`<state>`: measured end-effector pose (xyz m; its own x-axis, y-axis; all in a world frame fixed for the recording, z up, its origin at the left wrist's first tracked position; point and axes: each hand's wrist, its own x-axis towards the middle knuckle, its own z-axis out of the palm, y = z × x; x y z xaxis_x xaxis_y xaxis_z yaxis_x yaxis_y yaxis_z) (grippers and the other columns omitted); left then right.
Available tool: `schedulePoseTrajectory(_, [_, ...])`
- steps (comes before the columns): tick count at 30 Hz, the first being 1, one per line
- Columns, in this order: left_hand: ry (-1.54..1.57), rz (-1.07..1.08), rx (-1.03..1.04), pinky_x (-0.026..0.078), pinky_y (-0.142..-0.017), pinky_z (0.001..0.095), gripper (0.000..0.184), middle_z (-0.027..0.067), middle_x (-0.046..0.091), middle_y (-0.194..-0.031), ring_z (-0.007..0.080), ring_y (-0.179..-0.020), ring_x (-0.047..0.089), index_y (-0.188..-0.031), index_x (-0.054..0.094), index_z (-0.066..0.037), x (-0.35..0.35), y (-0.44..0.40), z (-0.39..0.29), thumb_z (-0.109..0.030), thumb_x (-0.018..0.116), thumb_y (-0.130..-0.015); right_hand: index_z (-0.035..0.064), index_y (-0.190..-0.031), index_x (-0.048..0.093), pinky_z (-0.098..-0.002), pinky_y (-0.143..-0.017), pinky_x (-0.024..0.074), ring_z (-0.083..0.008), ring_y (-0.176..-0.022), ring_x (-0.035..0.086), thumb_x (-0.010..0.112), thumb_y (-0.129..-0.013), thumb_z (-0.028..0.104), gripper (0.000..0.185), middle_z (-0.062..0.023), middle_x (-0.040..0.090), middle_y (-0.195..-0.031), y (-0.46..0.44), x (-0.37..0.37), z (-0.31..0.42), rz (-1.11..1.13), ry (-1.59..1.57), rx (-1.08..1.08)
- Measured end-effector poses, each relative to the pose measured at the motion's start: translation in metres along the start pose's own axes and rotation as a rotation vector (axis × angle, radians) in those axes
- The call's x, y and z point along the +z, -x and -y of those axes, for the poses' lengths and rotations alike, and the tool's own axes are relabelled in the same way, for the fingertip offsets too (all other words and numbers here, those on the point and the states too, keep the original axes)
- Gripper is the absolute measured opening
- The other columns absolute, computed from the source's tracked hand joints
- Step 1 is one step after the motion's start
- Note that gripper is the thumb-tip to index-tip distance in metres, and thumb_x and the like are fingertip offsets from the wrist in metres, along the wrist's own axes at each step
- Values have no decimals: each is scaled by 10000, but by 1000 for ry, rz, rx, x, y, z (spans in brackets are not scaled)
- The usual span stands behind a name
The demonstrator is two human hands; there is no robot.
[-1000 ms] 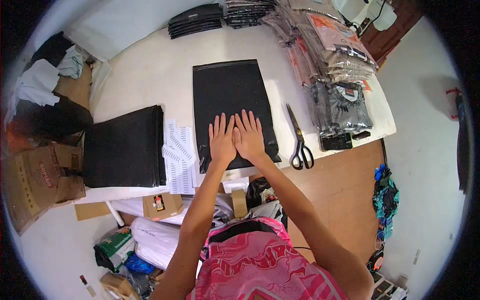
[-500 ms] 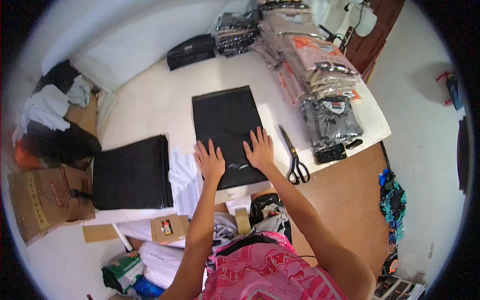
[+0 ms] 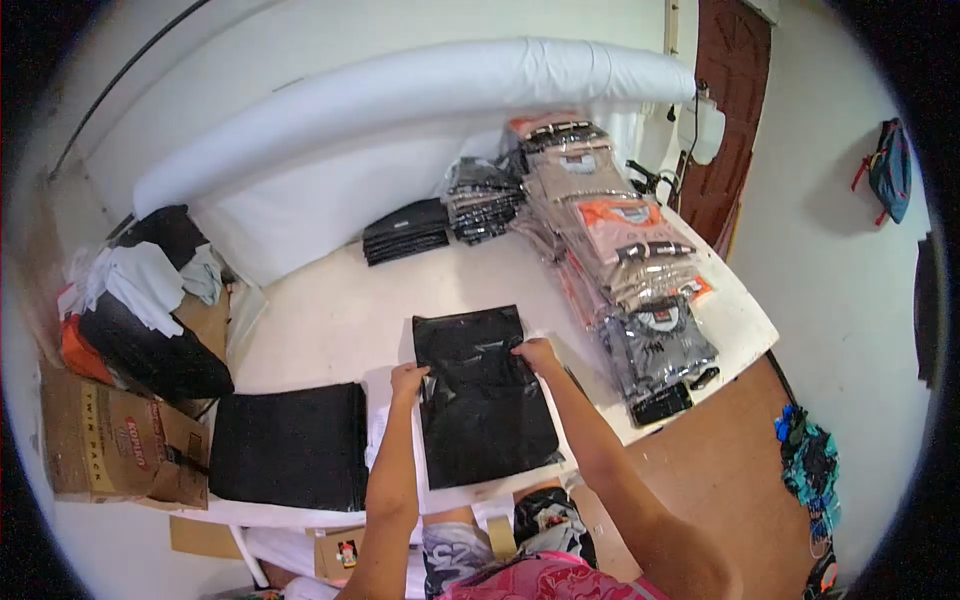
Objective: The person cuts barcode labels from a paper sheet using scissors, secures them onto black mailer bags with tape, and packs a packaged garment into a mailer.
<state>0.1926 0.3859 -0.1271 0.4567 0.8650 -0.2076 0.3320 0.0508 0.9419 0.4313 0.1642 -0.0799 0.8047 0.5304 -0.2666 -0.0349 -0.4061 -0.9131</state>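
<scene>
A black plastic bag (image 3: 485,410) lies at the front of the white table, its surface wrinkled near the upper part. My left hand (image 3: 408,381) is closed on the bag's left edge. On the opposite edge, my right hand (image 3: 539,356) pinches the same bag. To the left lies a stack of black bags (image 3: 290,445), with white label sheets (image 3: 378,425) partly hidden behind my left forearm. The scissors are mostly hidden by my right arm.
Packed garments in clear bags (image 3: 625,240) are piled along the table's right side, with a phone (image 3: 661,404) at their near end. Folded black items (image 3: 407,232) sit at the back. A cardboard box (image 3: 125,440) and heaped cloth (image 3: 150,300) stand at left.
My hands have gone from lying flat and spread on the bag to gripping its two side edges farther up. The view has tilted up, showing a long white roll behind the table.
</scene>
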Motion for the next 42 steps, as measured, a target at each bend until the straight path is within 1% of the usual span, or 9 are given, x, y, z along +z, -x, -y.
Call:
schedulePoseTrajectory(1, [5, -5, 13, 356, -420, 279, 146, 25, 577, -637, 121, -484, 483, -795, 626, -45, -5, 5, -20, -87, 757, -747, -5, -766, 708, -320, -739, 499, -196, -784, 631, 779, -665, 147, 196, -112, 680, -792, -3, 0, 5, 33, -70, 14])
schedulePoseTrajectory(3, [229, 98, -12, 454, -549, 307, 130, 32, 608, -691, 145, -596, 565, -834, 677, -61, -15, 21, -47, -121, 755, -749, 10, -923, 702, -315, -778, 488, -202, -835, 618, 798, -680, 167, 305, -136, 675, -899, -4, -1, 12, 68, -55, -48])
schedulePoseTrajectory(8, [364, 122, 16, 454, -569, 274, 206, 38, 651, -808, 120, -651, 582, -986, 662, -36, -16, 39, -100, -102, 719, -800, 8, -1237, 563, -333, -875, 466, -237, -1052, 584, 817, -725, 203, 603, -175, 595, -1187, 9, -4, 50, 67, -317, -36])
schedulePoseTrajectory(13, [123, 140, 146, 410, -542, 253, 106, 11, 653, -818, 101, -634, 569, -920, 661, -66, -17, 9, -100, -106, 706, -832, -33, -1195, 588, -330, -893, 453, -232, -1042, 591, 820, -721, 185, 571, -155, 620, -1144, -18, -5, 54, 144, -324, -83])
schedulePoseTrajectory(16, [139, 108, 254, 409, -539, 249, 60, -1, 645, -788, 89, -633, 565, -884, 659, -75, -25, 8, -97, -79, 692, -835, 50, -921, 692, -258, -593, 416, -93, -670, 551, 791, -756, 199, 244, 0, 637, -772, -26, -13, 54, 174, -360, -193])
schedulePoseTrajectory(20, [192, 125, 244, 469, -608, 255, 40, -10, 622, -770, 83, -661, 577, -836, 635, -77, -44, 16, -106, -56, 667, -849, 73, -764, 653, -229, -566, 394, -61, -621, 497, 773, -773, 195, 172, 43, 559, -689, -23, -33, 58, 157, -344, -222])
schedulePoseTrajectory(29, [107, 101, 359, 421, -602, 234, 111, -38, 565, -714, 63, -656, 520, -760, 606, -90, -59, 47, -134, -100, 690, -832, 4, -980, 710, -251, -787, 490, -104, -838, 626, 674, -822, 6, 162, -34, 697, -933, 8, -64, 89, 264, -316, -405])
schedulePoseTrajectory(41, [130, 97, 321, 391, -530, 212, 260, 20, 654, -806, 63, -597, 486, -968, 731, -50, -56, 77, -123, 29, 492, -904, 34, -939, 738, -243, -822, 464, -129, -896, 607, 525, -860, -97, 261, -60, 697, -968, 24, -78, 62, 200, -138, -569])
schedulePoseTrajectory(42, [109, 23, 469, 400, -538, 213, 260, 23, 660, -819, 62, -613, 496, -975, 730, -49, -53, 76, -119, 27, 490, -911, 30, -934, 737, -241, -820, 464, -128, -889, 607, 525, -862, -94, 256, -60, 696, -964, 28, -76, 61, 164, -175, -642])
